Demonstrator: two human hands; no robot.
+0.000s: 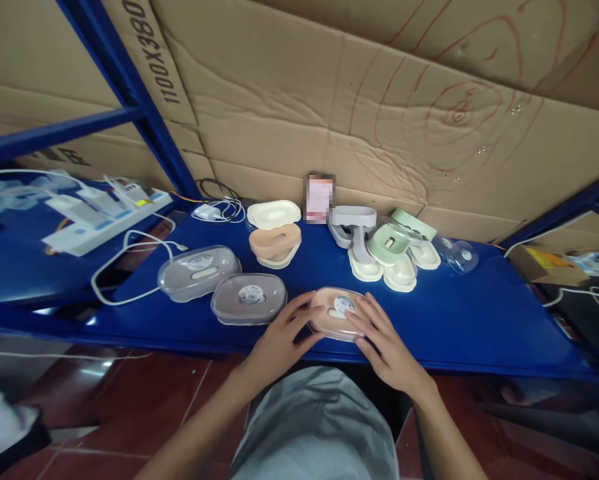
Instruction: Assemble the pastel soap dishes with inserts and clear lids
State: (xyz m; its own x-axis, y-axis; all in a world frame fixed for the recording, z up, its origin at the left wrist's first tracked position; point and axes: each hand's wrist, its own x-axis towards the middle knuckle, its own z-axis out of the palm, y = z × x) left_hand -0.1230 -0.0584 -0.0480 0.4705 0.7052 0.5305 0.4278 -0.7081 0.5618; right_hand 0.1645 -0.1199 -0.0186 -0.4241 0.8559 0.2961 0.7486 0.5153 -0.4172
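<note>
Currently both hands are resting on one peach oval plastic box with a clear lid and round white sticker, sitting at the front edge of the blue metal bench. Left hand is lying against the box's left side, fingers spread and loosely curled around it, not clenched. Right hand is lying open across the lid's right half, fingers extended toward the sticker. Just left of the box, two grey oval boxes with clear lids are sitting side by side, the nearer one close to the left hand. Behind, a loose pile of cream, peach, grey and pale green oval box halves is lying along the cardboard wall. A white cable is trailing off the bench's left end toward a white power strip.
</note>
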